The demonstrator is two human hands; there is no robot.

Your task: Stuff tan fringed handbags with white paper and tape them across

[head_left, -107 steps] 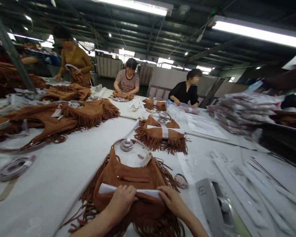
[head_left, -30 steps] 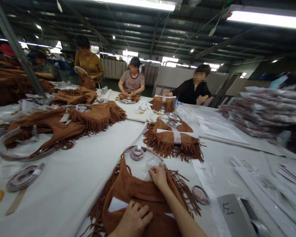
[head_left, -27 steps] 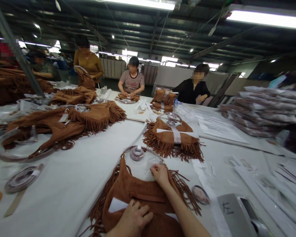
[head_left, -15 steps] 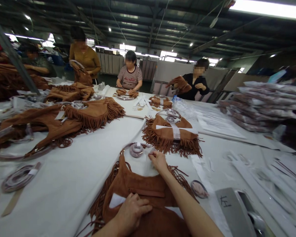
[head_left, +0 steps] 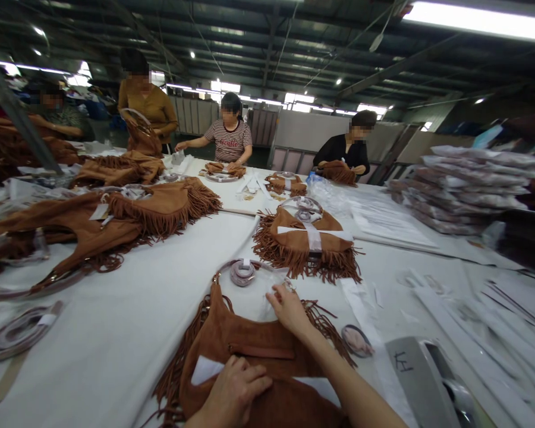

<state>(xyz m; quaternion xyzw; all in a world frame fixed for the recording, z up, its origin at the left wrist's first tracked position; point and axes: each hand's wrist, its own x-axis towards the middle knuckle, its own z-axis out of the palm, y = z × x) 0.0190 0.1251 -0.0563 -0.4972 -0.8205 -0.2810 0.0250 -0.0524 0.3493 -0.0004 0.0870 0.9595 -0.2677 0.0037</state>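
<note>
Bag [head_left: 249, 331] near centre on table [head_left: 111, 333]. Left hand [head_left: 237, 387] palm-down on it, unclenched, between the white strip [head_left: 205, 370]'s visible ends. Right hand [head_left: 289, 309] by handle [head_left: 223, 268]'s right end; grip unclear. Risk: strip may skew if left hand drags.

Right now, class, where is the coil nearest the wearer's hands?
In the head view, the wrapped coil lies just left of centre, within the handle loop of the bag beneath the left hand and left of the right hand.
</note>
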